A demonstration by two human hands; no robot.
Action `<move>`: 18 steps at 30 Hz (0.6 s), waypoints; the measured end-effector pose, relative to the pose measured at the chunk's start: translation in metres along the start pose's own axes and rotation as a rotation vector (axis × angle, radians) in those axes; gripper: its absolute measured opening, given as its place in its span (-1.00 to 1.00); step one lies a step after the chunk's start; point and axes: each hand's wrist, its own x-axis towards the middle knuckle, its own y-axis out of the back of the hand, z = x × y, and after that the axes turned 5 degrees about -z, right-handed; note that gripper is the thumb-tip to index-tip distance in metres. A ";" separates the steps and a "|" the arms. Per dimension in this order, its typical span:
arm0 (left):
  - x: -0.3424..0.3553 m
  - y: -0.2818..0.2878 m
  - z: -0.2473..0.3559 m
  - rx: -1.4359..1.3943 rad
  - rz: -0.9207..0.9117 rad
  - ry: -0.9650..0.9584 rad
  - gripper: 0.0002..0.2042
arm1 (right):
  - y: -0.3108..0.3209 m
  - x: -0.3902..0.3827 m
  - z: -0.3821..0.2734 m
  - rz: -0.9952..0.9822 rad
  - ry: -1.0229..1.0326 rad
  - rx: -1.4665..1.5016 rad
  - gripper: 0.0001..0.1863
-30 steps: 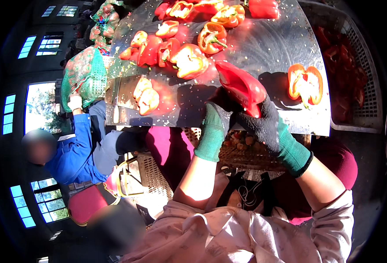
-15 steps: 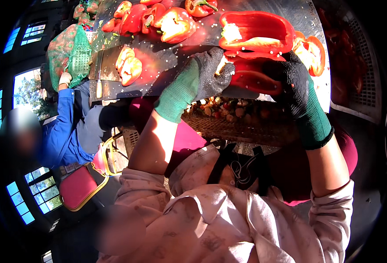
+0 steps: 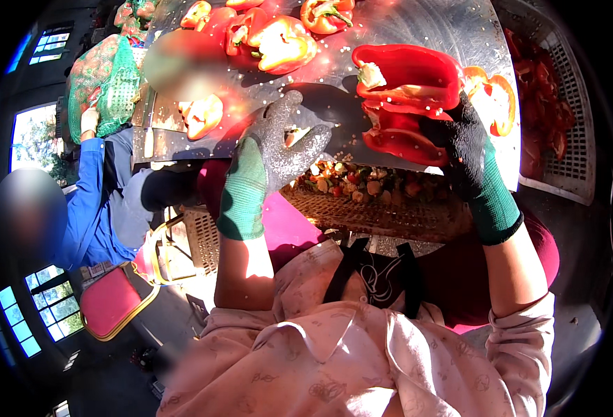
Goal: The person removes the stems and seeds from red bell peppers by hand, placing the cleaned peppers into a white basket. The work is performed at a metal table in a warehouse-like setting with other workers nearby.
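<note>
My right hand (image 3: 463, 139), in a black-and-green glove, grips the right end of a split red bell pepper (image 3: 418, 66) at the table's near edge. Its hollow inside faces up, and pale seeds cling to it. To the left, clear of that pepper, my left hand (image 3: 285, 142) has its thumb and fingers spread around a small pale piece of pepper core (image 3: 296, 135). That glove is grey and green, with seeds stuck on it. Another cut pepper (image 3: 491, 101) lies just beyond my right hand.
Several cut peppers (image 3: 285, 45) lie on the seed-strewn metal table (image 3: 390, 24). Below its near edge, a brown crate (image 3: 383, 212) holds pepper scraps. At right a pale crate (image 3: 570, 163) contains red pieces. A person in blue (image 3: 94, 201) sits at left beside a green mesh sack (image 3: 105, 83).
My left hand has moved left and toward me, away from the pepper, with a pale piece in it. My right hand stays on the pepper, whose halves show more openly.
</note>
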 end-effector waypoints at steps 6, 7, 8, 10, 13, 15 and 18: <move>0.072 -0.052 0.043 -0.291 -0.031 0.283 -0.49 | -0.015 0.017 0.025 0.020 0.179 0.000 -0.24; 0.083 -0.071 0.037 -0.333 0.007 0.270 -0.44 | -0.019 0.021 0.030 0.050 0.218 -0.015 -0.22; 0.091 -0.083 0.035 -0.306 -0.002 0.319 -0.45 | -0.020 0.026 0.032 0.057 0.355 -0.104 -0.19; 0.094 -0.102 0.025 -0.034 0.020 0.448 -0.54 | -0.037 0.031 0.027 0.086 0.514 -0.133 -0.14; 0.094 -0.124 0.022 0.140 0.175 0.384 -0.83 | -0.039 0.037 0.037 0.121 0.538 -0.177 -0.12; 0.102 -0.148 0.011 0.676 0.123 0.164 -0.75 | -0.013 0.056 0.053 0.159 0.468 -0.129 -0.20; 0.100 -0.124 0.028 0.452 -0.011 0.185 -0.71 | 0.001 0.054 0.040 0.182 0.335 -0.152 -0.49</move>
